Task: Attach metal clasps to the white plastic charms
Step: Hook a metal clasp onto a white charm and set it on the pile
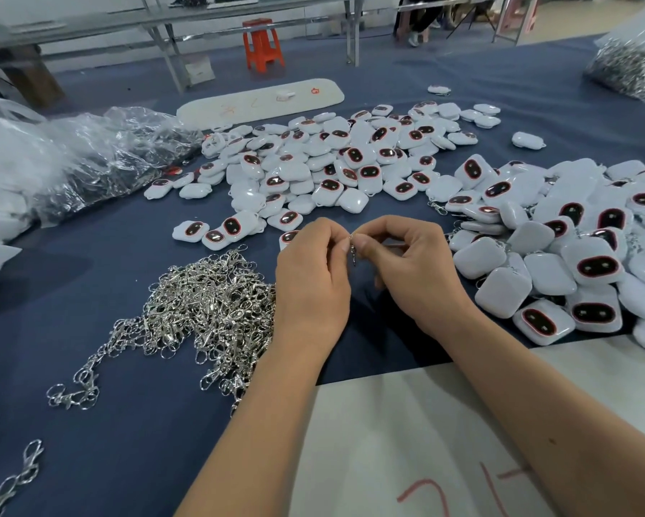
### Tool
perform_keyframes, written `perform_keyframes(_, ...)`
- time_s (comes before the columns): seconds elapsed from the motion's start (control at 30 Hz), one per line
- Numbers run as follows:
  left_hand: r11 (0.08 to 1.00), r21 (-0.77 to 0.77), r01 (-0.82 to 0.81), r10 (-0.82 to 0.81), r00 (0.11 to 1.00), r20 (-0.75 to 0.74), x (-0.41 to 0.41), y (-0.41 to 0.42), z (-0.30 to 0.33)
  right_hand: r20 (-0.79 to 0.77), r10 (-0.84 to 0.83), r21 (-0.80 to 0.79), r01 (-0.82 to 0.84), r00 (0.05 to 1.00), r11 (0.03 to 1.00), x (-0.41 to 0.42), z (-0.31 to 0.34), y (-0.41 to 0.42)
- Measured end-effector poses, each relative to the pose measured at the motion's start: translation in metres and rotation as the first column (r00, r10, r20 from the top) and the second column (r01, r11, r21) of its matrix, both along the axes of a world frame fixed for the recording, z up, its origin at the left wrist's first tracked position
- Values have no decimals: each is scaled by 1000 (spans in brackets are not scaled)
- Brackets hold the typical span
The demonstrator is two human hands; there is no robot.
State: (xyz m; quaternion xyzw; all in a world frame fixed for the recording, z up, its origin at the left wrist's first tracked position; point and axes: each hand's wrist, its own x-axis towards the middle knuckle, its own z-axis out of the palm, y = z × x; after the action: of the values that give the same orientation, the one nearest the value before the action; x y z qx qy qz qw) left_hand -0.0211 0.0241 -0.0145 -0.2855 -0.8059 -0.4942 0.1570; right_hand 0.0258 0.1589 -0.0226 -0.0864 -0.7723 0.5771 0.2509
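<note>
1. Between the two hands, raised just above the dark blue cloth-covered counter [89,292], hangs one small silver metal clasp [353,251], pinched from both sides.
2. Left hand [310,281]: fingers curled, thumb and forefinger tips nipping the clasp's top end. Right hand [410,266]: also curled, thumb and forefinger meeting the same top end from the other side. Whether a charm is tucked under either palm cannot be told.
3. Handling, as a judgement: the clasp looks light, stiff and slick, with a small ring that needs prising, so it is best held by its body near the ring, using fingertips and nails. The charms look like light, hard, glossy shells, slippery if squeezed on the rounded faces; better taken by the flat sides, with the small loop at the edge left exposed.
4. Just left of the left wrist lies a tangled heap of silver metal clasps [209,304].
5. Beyond the hands spreads a pile of white rounded plastic charms with red-rimmed dark ovals [336,166]; to the right, a second heap of white charms [574,255] shows clasps among them.
6. Near the counter's edge lies a white sheet with red marks [407,442].
</note>
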Motion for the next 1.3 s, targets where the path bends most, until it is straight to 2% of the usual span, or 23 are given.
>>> perform_keyframes(0.27,998,44,42,-44,998,46,-1,1,-3,-45,-31,63,34,999,997,0,2,-2)
perform_keyframes(0.47,996,75,38,-48,990,136,-7,0,-7,-123,-24,219,50,992,974,-2,2,-4)
perform_keyframes(0.7,997,79,-2,-11,987,160,-5,1,-6,-148,-13,231,47,989,972,-2,1,-2)
perform_keyframes(0.9,999,27,-28,26,997,68,-3,2,-3,-64,-15,86,21,998,996,-2,4,-6)
perform_keyframes(1.0,1000,-23,-19,22,994,105,-4,2,-6,-12,-33,28,34,999,999,0,6,-4)
perform_keyframes(1.17,998,-52,-23,32,984,178,-5,2,-8,13,-6,-262,10,1000,965,-1,5,3)
perform_keyframes(1.3,996,-87,-8,22,988,153,-4,1,-7,43,-61,-244,69,997,967,-5,-2,4)
